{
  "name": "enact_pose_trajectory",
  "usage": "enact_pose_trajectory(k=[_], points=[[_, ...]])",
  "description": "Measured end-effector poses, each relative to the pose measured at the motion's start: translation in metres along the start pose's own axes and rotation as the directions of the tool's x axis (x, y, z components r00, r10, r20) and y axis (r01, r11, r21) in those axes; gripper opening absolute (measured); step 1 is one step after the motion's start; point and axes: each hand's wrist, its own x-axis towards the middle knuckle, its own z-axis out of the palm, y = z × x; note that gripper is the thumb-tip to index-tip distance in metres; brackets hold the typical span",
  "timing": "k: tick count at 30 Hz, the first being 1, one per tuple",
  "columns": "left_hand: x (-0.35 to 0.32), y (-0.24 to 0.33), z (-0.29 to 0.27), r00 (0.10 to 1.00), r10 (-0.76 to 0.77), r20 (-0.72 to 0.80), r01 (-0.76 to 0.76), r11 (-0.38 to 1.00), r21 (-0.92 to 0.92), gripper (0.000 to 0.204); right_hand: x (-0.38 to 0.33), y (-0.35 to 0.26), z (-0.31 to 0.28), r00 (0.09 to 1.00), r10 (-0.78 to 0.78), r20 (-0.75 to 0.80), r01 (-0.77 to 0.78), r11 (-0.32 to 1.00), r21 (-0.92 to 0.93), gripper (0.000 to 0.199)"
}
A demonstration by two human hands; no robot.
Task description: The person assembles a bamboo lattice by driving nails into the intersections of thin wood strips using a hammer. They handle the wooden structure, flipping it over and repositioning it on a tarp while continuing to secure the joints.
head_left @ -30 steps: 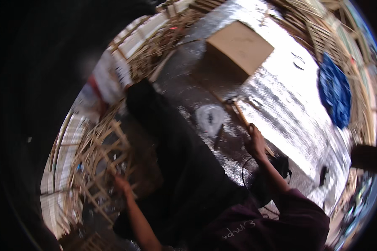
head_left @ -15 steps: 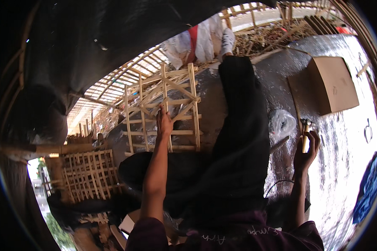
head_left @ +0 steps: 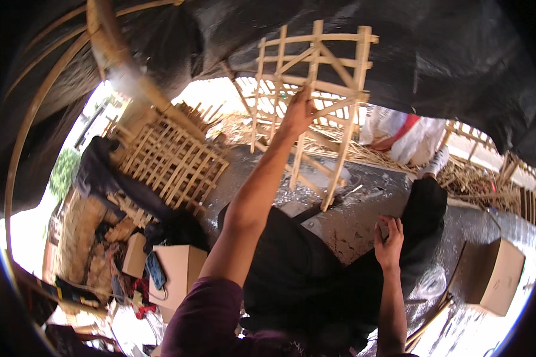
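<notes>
Left hand (head_left: 299, 112) is up high, arm stretched out, fingers clamped on a slat near the middle of a bamboo lattice frame (head_left: 315, 89), and the frame is lifted clear and tilted, its lower legs hanging just above the grey floor (head_left: 363, 220). Right hand (head_left: 389, 241) sits low by the outstretched dark trouser leg (head_left: 426, 208), fingers curled around something small and grey; what it is, I cannot tell, too little of it shows. So the two hands are well apart, one raised with the frame, one down near the knee. Behind the lifted frame there's a person in white with a red band (head_left: 405, 134), crouched among loose bamboo strips (head_left: 476, 175) on the ground. Over to the left, a bigger woven bamboo panel (head_left: 173, 157) leans at an angle, close-meshed, resting against a curved bamboo pole (head_left: 125, 65) that arcs up under the black tarpaulin (head_left: 458, 53) overhead. Down low on the left, an open cardboard box (head_left: 181, 273) with a blue item beside it, and clutter around it. On the right, a second cardboard box (head_left: 494, 273) stands on the shiny floor, with thin bamboo sticks (head_left: 429, 324) lying just beside its near corner.
</notes>
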Motion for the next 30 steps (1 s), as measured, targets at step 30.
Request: enact_pose_trajectory(k=[30], points=[[-0.011,0.102,-0.146,0.677,0.308,0.668,0.721,-0.457,-0.52,0.042,0.163,-0.177,-0.019,0.884,-0.466,-0.039,0.456,0.878,-0.147,0.038]])
